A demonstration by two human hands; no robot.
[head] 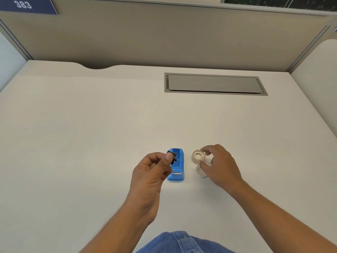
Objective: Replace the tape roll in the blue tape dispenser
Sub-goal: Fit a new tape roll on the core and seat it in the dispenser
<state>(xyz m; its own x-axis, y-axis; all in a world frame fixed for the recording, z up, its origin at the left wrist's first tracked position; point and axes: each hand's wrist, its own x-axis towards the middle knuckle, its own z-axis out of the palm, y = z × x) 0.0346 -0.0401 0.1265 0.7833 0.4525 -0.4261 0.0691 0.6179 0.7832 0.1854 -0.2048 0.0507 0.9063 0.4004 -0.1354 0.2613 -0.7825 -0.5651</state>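
Tape dispenser (177,167), blue and with its roll bay bare, lies flat on the tabletop (91,125) in the lower middle of the frame, its metal cutter end toward the person. Just left of it the left hand (151,172) pinches a small black spool (172,156) in a narrow grip between thumb and fingers, held above the dispenser's far end. Just right of the dispenser the right hand (218,165) closes its grip on a pale tape roll (198,155), tilted up so its hole faces the camera. A second tape roll (200,170) lies flat on the tabletop right below it, partly hidden by the thumb. A grey cable hatch (215,84) sits in the upper right.
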